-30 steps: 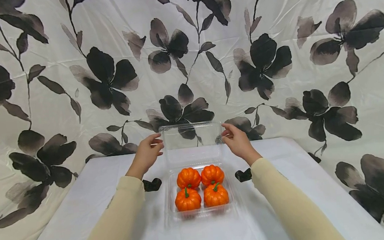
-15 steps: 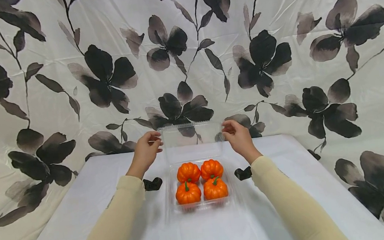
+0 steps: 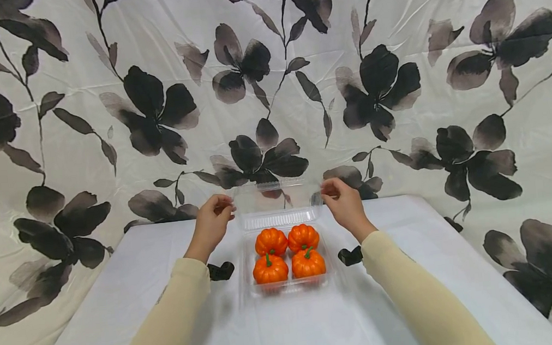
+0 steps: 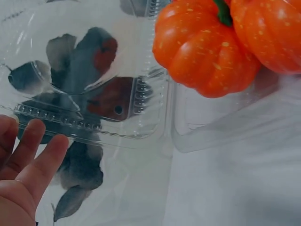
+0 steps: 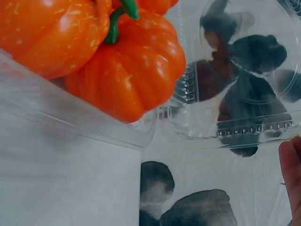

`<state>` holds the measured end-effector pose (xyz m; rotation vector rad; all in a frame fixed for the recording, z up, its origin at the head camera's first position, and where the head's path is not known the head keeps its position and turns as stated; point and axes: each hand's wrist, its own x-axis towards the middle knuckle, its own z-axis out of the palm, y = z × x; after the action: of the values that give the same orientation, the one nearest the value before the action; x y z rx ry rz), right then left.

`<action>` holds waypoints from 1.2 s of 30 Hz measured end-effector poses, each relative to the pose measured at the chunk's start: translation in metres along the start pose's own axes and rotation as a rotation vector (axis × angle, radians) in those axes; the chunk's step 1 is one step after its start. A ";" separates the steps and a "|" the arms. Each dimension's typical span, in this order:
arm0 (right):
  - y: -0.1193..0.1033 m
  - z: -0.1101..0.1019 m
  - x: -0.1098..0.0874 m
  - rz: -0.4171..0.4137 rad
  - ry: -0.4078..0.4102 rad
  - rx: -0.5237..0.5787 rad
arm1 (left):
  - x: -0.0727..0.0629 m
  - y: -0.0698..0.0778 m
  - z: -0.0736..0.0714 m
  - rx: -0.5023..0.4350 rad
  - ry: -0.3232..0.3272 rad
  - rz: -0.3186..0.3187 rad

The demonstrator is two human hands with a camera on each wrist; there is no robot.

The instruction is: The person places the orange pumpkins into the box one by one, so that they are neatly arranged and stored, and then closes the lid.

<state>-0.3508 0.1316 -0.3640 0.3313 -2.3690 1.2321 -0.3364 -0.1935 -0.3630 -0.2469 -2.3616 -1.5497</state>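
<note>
A clear plastic clamshell container [image 3: 291,286] stands on the table with its hinged lid [image 3: 278,197] raised at the back. Several small orange pumpkins [image 3: 270,269] with green stems sit in its base, two in front and two behind. My left hand [image 3: 213,216] pinches the left edge of the lid; in the left wrist view the fingers [image 4: 49,160] lie right at the lid's ridged rim. On the opposite side, my right hand [image 3: 345,205] pinches the right edge, and a fingertip [image 5: 289,157] shows at the rim in the right wrist view.
A white-covered table [image 3: 290,335] lies under the container, its far edge just behind it. Beyond hangs a pale curtain [image 3: 311,125] with dark flowers. Small black devices [image 3: 221,271] show beside both wrists.
The container with the pumpkins has shifted a little away from me. Its lid looks shorter in the head view, tilted more than before. Both hands have stayed at the lid's edges.
</note>
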 end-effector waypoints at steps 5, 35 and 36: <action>0.000 -0.002 -0.006 -0.014 0.000 0.020 | -0.003 -0.004 -0.001 -0.001 -0.016 0.034; 0.010 -0.008 -0.046 -0.056 -0.057 0.036 | -0.042 -0.014 -0.007 0.085 -0.117 0.055; 0.011 -0.008 -0.048 -0.058 -0.061 0.028 | -0.044 -0.015 -0.007 0.089 -0.120 0.054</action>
<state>-0.3116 0.1445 -0.3913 0.4498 -2.3781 1.2461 -0.2986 -0.2048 -0.3888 -0.3902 -2.4858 -1.4387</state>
